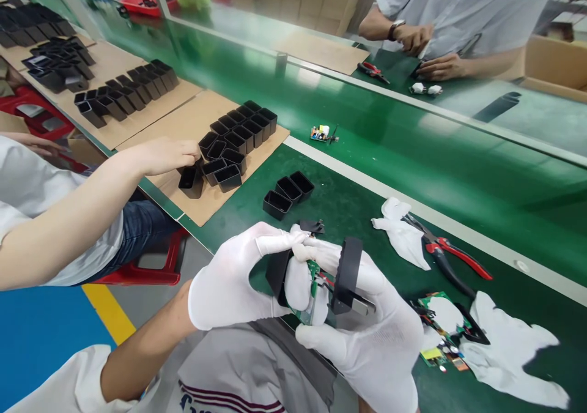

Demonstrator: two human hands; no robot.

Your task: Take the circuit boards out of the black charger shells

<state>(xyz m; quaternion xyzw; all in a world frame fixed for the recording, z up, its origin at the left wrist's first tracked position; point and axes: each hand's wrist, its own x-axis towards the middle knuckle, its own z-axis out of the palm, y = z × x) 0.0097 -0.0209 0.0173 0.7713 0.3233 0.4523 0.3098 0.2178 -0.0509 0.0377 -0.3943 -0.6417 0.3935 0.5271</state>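
Note:
My gloved left hand is closed around a black plastic case, its open end facing right. In my gloved right hand is a black plug cover with metal prongs sticking out. Between them a green circuit board with white padding shows, its left end at the mouth of the case. How far it sits inside is hidden by my fingers. Just beyond my hands lies a small black part, and farther off stand three black cases.
Pliers lie on the green bench beside a white glove. Several circuit boards and another white glove are at right. A co-worker's hand touches cases on cardboard; another person works opposite.

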